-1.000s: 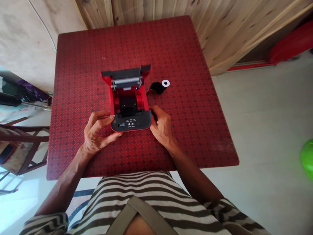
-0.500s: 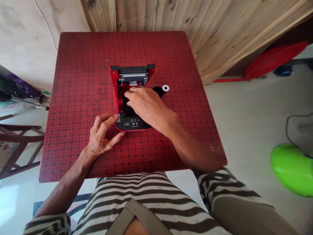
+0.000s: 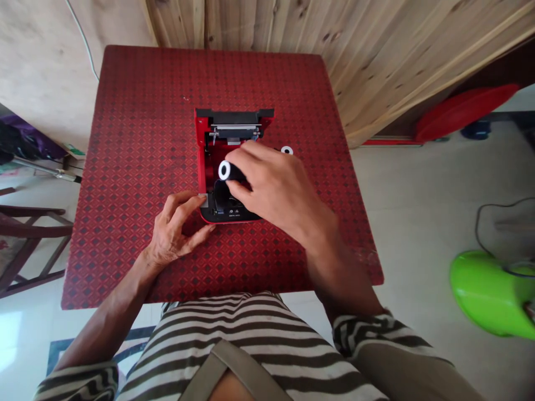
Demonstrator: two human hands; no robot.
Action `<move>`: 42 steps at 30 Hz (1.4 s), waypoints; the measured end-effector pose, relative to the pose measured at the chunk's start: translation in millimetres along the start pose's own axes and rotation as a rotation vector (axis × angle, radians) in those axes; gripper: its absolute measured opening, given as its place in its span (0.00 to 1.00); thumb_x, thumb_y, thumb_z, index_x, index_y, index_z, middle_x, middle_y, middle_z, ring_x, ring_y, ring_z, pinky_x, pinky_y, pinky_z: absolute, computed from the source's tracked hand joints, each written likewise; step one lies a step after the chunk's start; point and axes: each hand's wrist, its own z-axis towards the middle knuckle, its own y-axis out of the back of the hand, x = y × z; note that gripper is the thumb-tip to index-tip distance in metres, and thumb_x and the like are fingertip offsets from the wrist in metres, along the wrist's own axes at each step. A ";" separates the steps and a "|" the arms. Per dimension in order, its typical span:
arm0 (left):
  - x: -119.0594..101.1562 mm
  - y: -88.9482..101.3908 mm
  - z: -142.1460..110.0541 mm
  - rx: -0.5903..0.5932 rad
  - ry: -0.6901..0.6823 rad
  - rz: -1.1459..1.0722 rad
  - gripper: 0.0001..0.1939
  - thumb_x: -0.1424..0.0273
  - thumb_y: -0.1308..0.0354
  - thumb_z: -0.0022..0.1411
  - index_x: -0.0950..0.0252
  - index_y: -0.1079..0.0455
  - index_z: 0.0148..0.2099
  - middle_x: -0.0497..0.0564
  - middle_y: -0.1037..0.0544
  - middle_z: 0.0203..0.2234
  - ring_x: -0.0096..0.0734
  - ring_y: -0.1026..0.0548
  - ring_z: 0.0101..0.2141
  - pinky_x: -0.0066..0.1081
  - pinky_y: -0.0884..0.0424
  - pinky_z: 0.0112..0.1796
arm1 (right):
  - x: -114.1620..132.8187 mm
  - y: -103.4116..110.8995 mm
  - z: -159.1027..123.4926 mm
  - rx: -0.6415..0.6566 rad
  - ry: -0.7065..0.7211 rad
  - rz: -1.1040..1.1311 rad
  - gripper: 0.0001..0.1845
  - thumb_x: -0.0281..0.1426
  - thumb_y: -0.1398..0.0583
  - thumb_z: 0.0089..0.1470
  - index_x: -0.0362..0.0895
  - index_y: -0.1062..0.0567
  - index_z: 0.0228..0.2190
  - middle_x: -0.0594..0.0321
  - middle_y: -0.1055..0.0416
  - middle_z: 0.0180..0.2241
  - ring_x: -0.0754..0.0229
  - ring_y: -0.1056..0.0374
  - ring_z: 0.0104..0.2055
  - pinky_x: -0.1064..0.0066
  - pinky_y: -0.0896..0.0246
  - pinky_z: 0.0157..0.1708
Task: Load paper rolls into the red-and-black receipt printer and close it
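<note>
A red and black label printer (image 3: pixel 213 216) stands on the table with its lid (image 3: pixel 234 118) raised and its red inner bay showing. My left hand (image 3: pixel 172 231) grips the front left corner, fingertips on the top panel and thumb at the front edge. Over the bay, my right hand (image 3: pixel 273 186) is closed around a black ribbon roll (image 3: pixel 225 170) with a white core end pointing left. Some black film hangs below this roll onto the front panel. Beyond my right hand shows the white end of another black roll (image 3: pixel 287 150), the rest of it hidden.
The red patterned table (image 3: pixel 146 122) stands against a wooden plank wall (image 3: pixel 267 28). A wooden chair (image 3: pixel 37 239) is to the left. On the floor at the right are a bright green plastic object (image 3: pixel 485 289) and a dark cable.
My right hand has come up out of the printer bay with the ribbon roll, whose white end now shows. My left hand keeps its place on the corner. The view has shifted slightly.
</note>
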 end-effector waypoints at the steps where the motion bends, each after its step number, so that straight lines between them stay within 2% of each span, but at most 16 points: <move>1: 0.5 -0.1 0.4 -0.003 -0.009 -0.005 0.33 0.56 0.31 0.70 0.58 0.36 0.70 0.56 0.20 0.51 0.38 0.17 0.50 0.38 0.15 0.50 | -1.7 9.9 -10.8 -0.084 -0.023 0.076 0.08 0.25 0.34 0.63 0.45 0.20 0.44 0.56 0.18 0.44 0.54 0.22 0.39 0.60 0.26 0.41; 4: 1.2 -0.6 1.3 -0.011 -0.017 -0.003 0.33 0.56 0.31 0.70 0.58 0.36 0.70 0.56 0.19 0.51 0.38 0.17 0.50 0.38 0.15 0.50 | -15.9 29.8 -51.5 -0.240 -0.189 0.372 0.10 0.32 0.30 0.61 0.50 0.21 0.45 0.63 0.19 0.37 0.60 0.28 0.29 0.64 0.30 0.29; 6: 1.6 -0.9 1.4 -0.013 -0.012 0.004 0.33 0.56 0.31 0.69 0.57 0.36 0.70 0.56 0.19 0.51 0.39 0.18 0.50 0.38 0.15 0.50 | -28.8 29.0 -81.9 -0.255 -0.349 0.552 0.13 0.35 0.28 0.59 0.51 0.21 0.44 0.65 0.20 0.36 0.61 0.27 0.30 0.66 0.30 0.28; 10: 3.2 -1.6 1.4 -0.008 -0.019 -0.029 0.35 0.59 0.29 0.67 0.59 0.36 0.70 0.57 0.19 0.51 0.41 0.18 0.51 0.38 0.15 0.49 | -43.6 -5.1 -130.9 -0.243 -0.587 0.730 0.16 0.35 0.28 0.56 0.48 0.21 0.45 0.63 0.17 0.42 0.58 0.19 0.40 0.65 0.23 0.38; 14: 4.6 -2.2 2.1 -0.023 -0.030 -0.036 0.35 0.59 0.29 0.66 0.59 0.35 0.70 0.58 0.19 0.52 0.42 0.18 0.50 0.39 0.15 0.48 | -38.1 -44.4 -147.7 -0.168 -0.683 0.807 0.16 0.37 0.28 0.56 0.48 0.21 0.44 0.62 0.16 0.43 0.56 0.18 0.41 0.63 0.23 0.42; 18: 4.8 -2.3 2.3 -0.018 -0.018 -0.033 0.35 0.58 0.28 0.66 0.59 0.35 0.70 0.59 0.19 0.51 0.44 0.18 0.50 0.41 0.15 0.47 | -33.5 -52.1 -147.5 -0.116 -0.675 0.767 0.16 0.39 0.28 0.56 0.49 0.21 0.44 0.62 0.17 0.40 0.58 0.21 0.37 0.64 0.26 0.39; 23: 4.7 -1.4 2.3 -0.013 -0.025 -0.037 0.36 0.59 0.28 0.67 0.59 0.35 0.71 0.60 0.19 0.51 0.44 0.18 0.50 0.42 0.14 0.49 | -51.6 -28.9 -144.2 0.000 -0.675 0.829 0.29 0.45 0.24 0.51 0.50 0.20 0.51 0.63 0.17 0.38 0.58 0.23 0.32 0.64 0.27 0.34; 26: 4.5 -0.8 2.4 -0.009 -0.019 -0.034 0.36 0.58 0.28 0.66 0.58 0.36 0.71 0.60 0.20 0.51 0.44 0.18 0.50 0.42 0.14 0.48 | -80.4 -27.5 -127.0 -0.187 -0.699 0.762 0.25 0.51 0.28 0.57 0.50 0.19 0.49 0.58 0.15 0.42 0.54 0.19 0.39 0.60 0.23 0.40; 28: 4.6 -0.5 2.3 -0.005 -0.011 -0.027 0.37 0.57 0.28 0.66 0.57 0.36 0.71 0.59 0.20 0.51 0.44 0.18 0.50 0.42 0.14 0.48 | -105.1 -40.5 -107.2 -0.342 -0.686 0.640 0.25 0.52 0.30 0.59 0.50 0.19 0.50 0.54 0.16 0.50 0.51 0.19 0.46 0.56 0.21 0.47; 29: 4.7 -0.4 2.1 -0.002 -0.008 -0.025 0.36 0.57 0.28 0.66 0.57 0.36 0.71 0.59 0.20 0.51 0.43 0.18 0.50 0.42 0.14 0.48 | -117.4 -50.2 -96.0 -0.379 -0.669 0.598 0.29 0.53 0.29 0.56 0.49 0.20 0.52 0.51 0.17 0.53 0.49 0.19 0.49 0.54 0.21 0.48; 31: 5.1 -0.5 1.5 0.002 -0.006 -0.030 0.36 0.57 0.29 0.67 0.57 0.36 0.71 0.59 0.20 0.51 0.43 0.18 0.51 0.41 0.14 0.48 | -138.6 -71.3 -74.3 -0.358 -0.643 0.535 0.35 0.55 0.29 0.54 0.49 0.21 0.56 0.49 0.19 0.58 0.46 0.20 0.53 0.50 0.22 0.52; 33: 5.4 -0.7 0.8 0.007 -0.010 -0.040 0.36 0.58 0.28 0.66 0.57 0.36 0.71 0.59 0.20 0.51 0.43 0.18 0.51 0.41 0.14 0.47 | -151.1 -87.6 -57.8 -0.317 -0.605 0.487 0.33 0.57 0.30 0.54 0.49 0.19 0.52 0.52 0.17 0.55 0.45 0.20 0.53 0.47 0.24 0.56; 35: 5.5 -1.1 0.5 0.006 -0.012 -0.045 0.37 0.60 0.28 0.66 0.59 0.36 0.71 0.59 0.20 0.52 0.43 0.18 0.51 0.40 0.14 0.47 | -152.7 -92.2 -50.0 -0.311 -0.576 0.497 0.30 0.59 0.32 0.54 0.49 0.17 0.45 0.55 0.15 0.47 0.45 0.20 0.49 0.45 0.25 0.58; 38: 4.6 -1.7 0.9 -0.007 -0.019 -0.047 0.37 0.60 0.28 0.66 0.59 0.36 0.71 0.58 0.19 0.51 0.42 0.18 0.50 0.40 0.15 0.49 | -137.8 -69.3 -54.8 -0.361 -0.543 0.663 0.31 0.61 0.30 0.51 0.50 0.17 0.44 0.59 0.15 0.44 0.47 0.20 0.49 0.45 0.24 0.57; 40: 3.7 -1.9 1.6 -0.008 -0.021 -0.050 0.36 0.59 0.29 0.67 0.59 0.36 0.72 0.56 0.19 0.51 0.41 0.18 0.49 0.39 0.15 0.49 | -120.1 -35.5 -63.2 -0.378 -0.480 0.823 0.33 0.62 0.28 0.49 0.54 0.17 0.47 0.61 0.15 0.48 0.46 0.20 0.52 0.45 0.24 0.57; 42: 2.8 -1.9 2.0 -0.003 -0.020 -0.048 0.36 0.59 0.29 0.68 0.59 0.37 0.72 0.56 0.20 0.51 0.40 0.18 0.49 0.38 0.15 0.48 | -99.6 4.6 -68.2 -0.343 -0.372 0.974 0.31 0.62 0.28 0.51 0.56 0.15 0.47 0.61 0.15 0.49 0.44 0.19 0.54 0.44 0.23 0.55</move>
